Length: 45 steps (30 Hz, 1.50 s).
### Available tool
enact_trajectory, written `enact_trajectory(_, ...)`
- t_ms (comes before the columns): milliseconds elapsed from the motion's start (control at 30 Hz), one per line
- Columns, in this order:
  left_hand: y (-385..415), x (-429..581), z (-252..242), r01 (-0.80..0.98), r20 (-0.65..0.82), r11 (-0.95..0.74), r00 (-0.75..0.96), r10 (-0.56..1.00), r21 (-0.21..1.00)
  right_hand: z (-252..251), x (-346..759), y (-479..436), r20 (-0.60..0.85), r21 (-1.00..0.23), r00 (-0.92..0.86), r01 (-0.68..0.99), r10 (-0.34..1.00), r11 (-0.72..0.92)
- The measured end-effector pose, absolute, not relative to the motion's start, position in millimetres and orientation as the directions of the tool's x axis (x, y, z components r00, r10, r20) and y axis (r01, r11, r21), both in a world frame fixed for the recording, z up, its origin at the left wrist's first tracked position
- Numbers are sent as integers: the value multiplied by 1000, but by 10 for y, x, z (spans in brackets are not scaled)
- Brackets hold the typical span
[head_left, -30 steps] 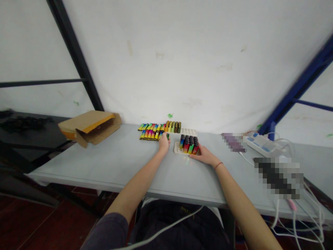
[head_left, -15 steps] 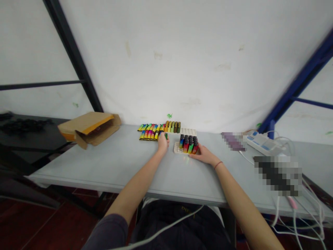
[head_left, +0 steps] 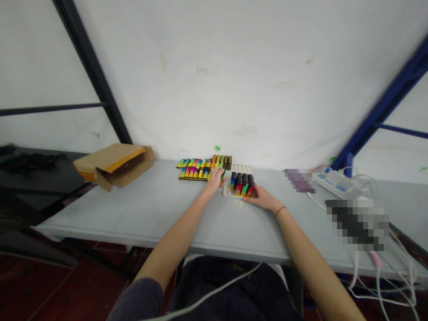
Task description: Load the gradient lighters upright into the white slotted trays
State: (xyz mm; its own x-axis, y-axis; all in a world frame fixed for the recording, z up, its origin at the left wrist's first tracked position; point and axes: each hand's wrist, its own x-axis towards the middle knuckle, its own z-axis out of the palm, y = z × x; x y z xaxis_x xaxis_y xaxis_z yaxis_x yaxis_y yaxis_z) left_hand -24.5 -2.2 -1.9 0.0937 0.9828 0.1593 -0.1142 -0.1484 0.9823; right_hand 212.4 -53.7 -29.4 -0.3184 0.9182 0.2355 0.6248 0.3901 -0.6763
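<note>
My left hand is closed on a green lighter, mostly hidden by the fingers, just left of a pale tray. Upright lighters with black tops and blue, red and green bodies fill the tray's middle and right; bare holes show at its left end. My right hand grips the tray's front right corner, thumb along the front edge and fingers at the side. Left of the tray lie two rows of colourful lighters with yellow ends. Behind my left hand stands a block of yellow to dark green pieces.
A second pale tray lies behind the first, near the wall. An open cardboard box is on the left of the grey table. On the right are a power strip, white cables and blurred-out items.
My left hand has moved right, from the lying lighters towards the tray's left end, carrying the green lighter. My right hand has stayed at the tray.
</note>
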Motion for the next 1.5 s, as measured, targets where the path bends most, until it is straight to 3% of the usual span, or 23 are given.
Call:
enact_trajectory(100, -110, -241, 83, 95, 423, -459, 261, 868, 883, -299, 2123, -536, 244, -683, -323, 612, 915, 398)
enact_trajectory(167, -162, -248, 156, 198, 504, -573, 310, 806, 795, -300, 2123, -536, 246, -689, -322, 605, 914, 399)
enact_trajectory(433, -208, -300, 254, 232, 388, -500, 397, 832, 834, -315, 2132, -522, 239, -679, -319, 620, 917, 393)
enact_trajectory(667, -207, -358, 217, 331, 373, -567, 494, 785, 754, -305, 2132, -524, 225, -668, -321, 636, 920, 385)
enact_trajectory(867, -188, -413, 192, 343, 369, -552, 472, 801, 760, -295, 2131, -530, 221, -678, -319, 629, 922, 380)
enact_trajectory(967, -112, -485, 196, 428, 409, -527, 341, 846, 734, -296, 2129, -531, 227, -682, -317, 623, 921, 383)
enact_trajectory(1133, 52, -734, 147, 819, 464, -318, 73, 883, 477, -308, 2135, -520, 212, -655, -306, 660, 928, 368)
enact_trajectory(1300, 60, -822, 0, 950, 309, -121, 28, 951, 287, -323, 2145, -508, 216, -638, -307, 674, 927, 372)
enact_trajectory(1400, 30, -757, -68, 967, 118, -73, 45, 992, 244, -329, 2145, -505, 217, -646, -309, 666, 926, 374)
enact_trajectory(1500, 13, -708, -95, 973, 49, -71, 61, 997, 222, -331, 2142, -506, 224, -648, -303, 664, 926, 374)
